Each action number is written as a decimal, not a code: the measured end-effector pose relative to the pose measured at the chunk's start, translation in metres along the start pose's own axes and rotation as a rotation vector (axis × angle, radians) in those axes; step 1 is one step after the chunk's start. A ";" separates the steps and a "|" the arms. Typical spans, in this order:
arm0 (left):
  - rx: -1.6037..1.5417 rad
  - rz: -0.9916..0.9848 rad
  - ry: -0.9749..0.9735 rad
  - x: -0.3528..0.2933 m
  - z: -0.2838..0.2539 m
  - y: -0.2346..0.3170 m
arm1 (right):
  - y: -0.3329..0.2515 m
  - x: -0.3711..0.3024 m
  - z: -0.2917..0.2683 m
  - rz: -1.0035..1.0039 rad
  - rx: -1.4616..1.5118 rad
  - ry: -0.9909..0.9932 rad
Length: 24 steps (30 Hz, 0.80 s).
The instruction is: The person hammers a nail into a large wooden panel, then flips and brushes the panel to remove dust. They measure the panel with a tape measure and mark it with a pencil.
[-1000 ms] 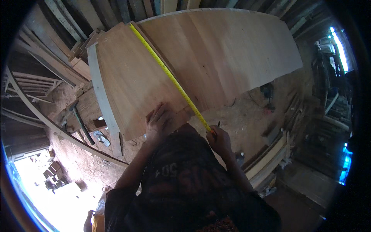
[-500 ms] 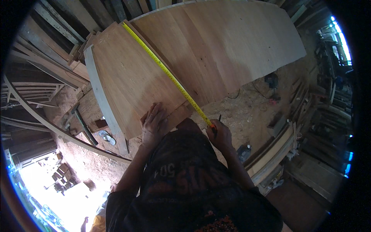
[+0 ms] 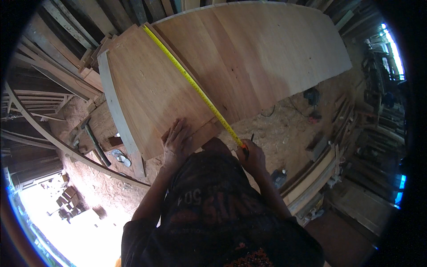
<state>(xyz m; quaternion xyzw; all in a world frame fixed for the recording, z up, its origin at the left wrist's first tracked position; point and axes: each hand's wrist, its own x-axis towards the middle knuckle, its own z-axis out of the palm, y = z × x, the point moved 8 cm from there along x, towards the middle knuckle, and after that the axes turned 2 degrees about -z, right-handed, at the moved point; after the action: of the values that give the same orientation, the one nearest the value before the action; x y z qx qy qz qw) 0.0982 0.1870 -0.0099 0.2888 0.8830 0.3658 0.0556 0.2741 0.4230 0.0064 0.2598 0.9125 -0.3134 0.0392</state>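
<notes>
A yellow tape measure [image 3: 191, 82] is stretched across a plywood sheet [image 3: 147, 89], running from its far edge back to me. My right hand [image 3: 250, 156] is closed on the orange and black case of the tape, just off the sheet's near edge. A thin dark stick, perhaps a pencil, juts up from the same hand. My left hand [image 3: 176, 141] lies flat on the near edge of the sheet, fingers stretched out. Another plywood panel [image 3: 267, 49] adjoins on the right, and the tape runs close along the seam between them.
A pale narrow strip [image 3: 116, 102] borders the sheet's left side. On the left lie a hammer [image 3: 95, 144] and a long curved wooden strip [image 3: 58, 140]. Boards [image 3: 66, 26] are stacked at the far left. A dark power tool [image 3: 311, 95] sits on the sawdust-covered ground at right.
The tape's near end and my right hand have shifted very slightly. My left hand stays in place on the sheet.
</notes>
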 end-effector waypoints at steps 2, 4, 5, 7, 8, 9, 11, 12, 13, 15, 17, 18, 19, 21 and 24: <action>0.020 0.028 0.022 0.000 0.001 0.000 | 0.000 0.000 -0.001 -0.016 -0.014 0.020; -0.067 0.040 0.049 0.000 0.000 -0.001 | 0.002 0.001 0.000 -0.001 0.010 0.015; -0.159 0.045 0.072 -0.003 -0.003 -0.001 | 0.004 0.002 0.002 0.021 0.037 -0.001; -0.305 -0.113 0.081 -0.013 -0.008 -0.015 | 0.002 0.007 -0.001 -0.012 0.106 0.026; -0.351 -0.278 0.056 -0.026 -0.006 -0.026 | -0.002 0.011 -0.005 -0.057 0.163 0.066; -0.438 -0.524 0.009 -0.044 0.002 -0.042 | 0.000 0.017 -0.005 -0.027 0.230 0.057; -0.543 -0.826 -0.133 -0.085 0.019 -0.063 | 0.005 0.034 -0.001 0.070 0.391 0.006; -0.570 -0.884 -0.229 -0.100 0.030 -0.071 | -0.004 0.047 -0.006 -0.038 0.354 0.046; -0.632 -0.833 -0.210 -0.108 0.040 -0.071 | -0.010 0.061 -0.008 -0.113 0.330 0.069; -0.729 -0.744 -0.188 -0.120 0.064 -0.074 | -0.025 0.091 -0.010 -0.262 0.311 0.091; -0.916 -0.754 -0.099 -0.119 0.091 -0.082 | -0.038 0.122 -0.004 -0.384 0.319 0.072; -0.961 -0.838 -0.109 -0.121 0.106 -0.086 | -0.043 0.134 0.000 -0.425 0.329 0.051; -1.073 -0.876 -0.038 -0.118 0.114 -0.087 | -0.047 0.146 0.005 -0.454 0.342 0.020; -1.173 -1.069 0.013 -0.116 0.126 -0.088 | -0.045 0.168 0.022 -0.349 0.410 -0.135; -1.124 -1.326 0.076 -0.122 0.115 -0.071 | -0.046 0.183 0.042 -0.251 0.501 -0.321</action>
<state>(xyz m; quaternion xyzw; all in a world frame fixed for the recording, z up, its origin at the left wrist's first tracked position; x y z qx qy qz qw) 0.2007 0.1500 -0.1553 -0.3678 0.5588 0.6493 0.3618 0.0895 0.4498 -0.0449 0.0943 0.8141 -0.5676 0.0786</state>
